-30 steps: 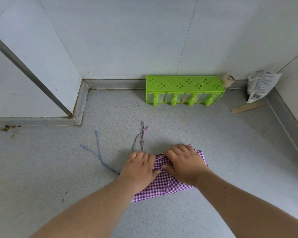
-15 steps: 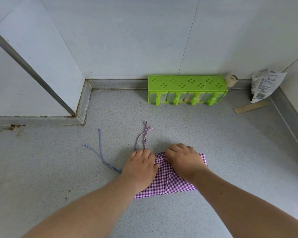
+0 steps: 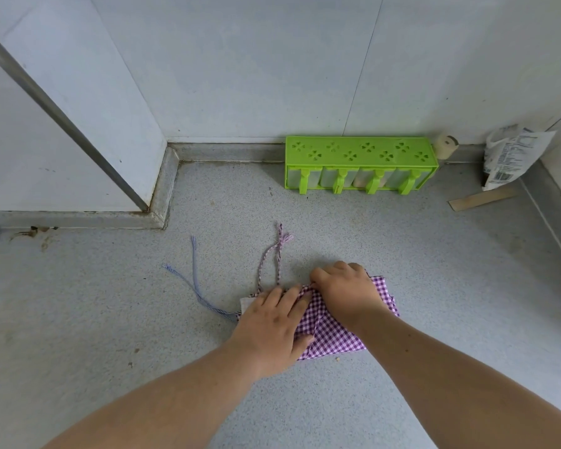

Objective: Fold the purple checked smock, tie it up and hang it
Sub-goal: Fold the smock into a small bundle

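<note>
The purple checked smock (image 3: pixel 331 335) lies folded into a small bundle on the grey floor. My left hand (image 3: pixel 272 325) rests flat on its left part, fingers together and pressing down. My right hand (image 3: pixel 345 293) is curled over the far top edge of the bundle, fingertips pinching the cloth there. Two purple-white tie strings (image 3: pixel 272 257) run away from the bundle toward the wall. A bluish string (image 3: pixel 193 283) trails out to the left. Much of the smock is hidden under both hands.
A green plastic rack (image 3: pixel 360 163) stands against the back wall. A small beige roll (image 3: pixel 446 145), a crumpled printed bag (image 3: pixel 509 153) and a flat wooden strip (image 3: pixel 481 199) lie at the back right. A wall corner with skirting (image 3: pixel 162 189) juts out on the left.
My left hand has flattened and slid a little toward me on the smock. My right hand has shifted to the bundle's far edge. A pale corner of cloth now shows at the left.
</note>
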`<state>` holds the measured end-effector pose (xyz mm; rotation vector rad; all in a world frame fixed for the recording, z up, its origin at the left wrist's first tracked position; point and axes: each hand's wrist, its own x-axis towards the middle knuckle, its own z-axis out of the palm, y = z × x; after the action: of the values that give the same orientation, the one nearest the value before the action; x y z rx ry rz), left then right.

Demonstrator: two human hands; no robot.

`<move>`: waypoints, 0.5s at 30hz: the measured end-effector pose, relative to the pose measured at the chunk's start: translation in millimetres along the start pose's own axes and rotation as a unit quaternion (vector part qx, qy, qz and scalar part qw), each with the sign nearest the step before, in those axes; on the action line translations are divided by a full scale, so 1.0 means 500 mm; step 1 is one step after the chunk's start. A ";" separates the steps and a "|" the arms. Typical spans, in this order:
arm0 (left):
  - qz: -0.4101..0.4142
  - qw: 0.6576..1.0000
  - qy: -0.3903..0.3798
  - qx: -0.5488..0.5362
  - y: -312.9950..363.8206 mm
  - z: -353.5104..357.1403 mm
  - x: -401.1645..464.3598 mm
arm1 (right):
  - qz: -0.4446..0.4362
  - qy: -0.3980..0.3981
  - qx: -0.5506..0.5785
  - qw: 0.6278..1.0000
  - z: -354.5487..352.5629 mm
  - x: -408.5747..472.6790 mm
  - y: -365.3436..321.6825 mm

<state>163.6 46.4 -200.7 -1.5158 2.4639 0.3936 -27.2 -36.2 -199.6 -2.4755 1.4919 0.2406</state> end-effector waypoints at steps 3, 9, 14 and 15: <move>-0.024 0.999 -0.014 -0.017 -0.002 0.002 0.005 | -0.008 0.020 -0.004 1.000 -0.001 0.001 -0.005; -0.043 0.998 -0.041 0.003 0.001 0.017 0.005 | 0.061 0.164 0.010 0.985 0.010 -0.076 0.013; -0.048 0.996 -0.076 -0.015 -0.006 0.017 0.004 | 0.221 0.106 0.066 0.967 -0.004 -0.146 0.047; -0.049 0.995 -0.081 -0.018 -0.006 0.017 0.004 | 0.235 0.090 0.070 0.965 -0.010 -0.155 0.051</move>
<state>165.6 46.3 -209.5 -1.5451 2.2606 0.5228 -85.5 16.2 -177.4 -2.0483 2.0827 -0.0120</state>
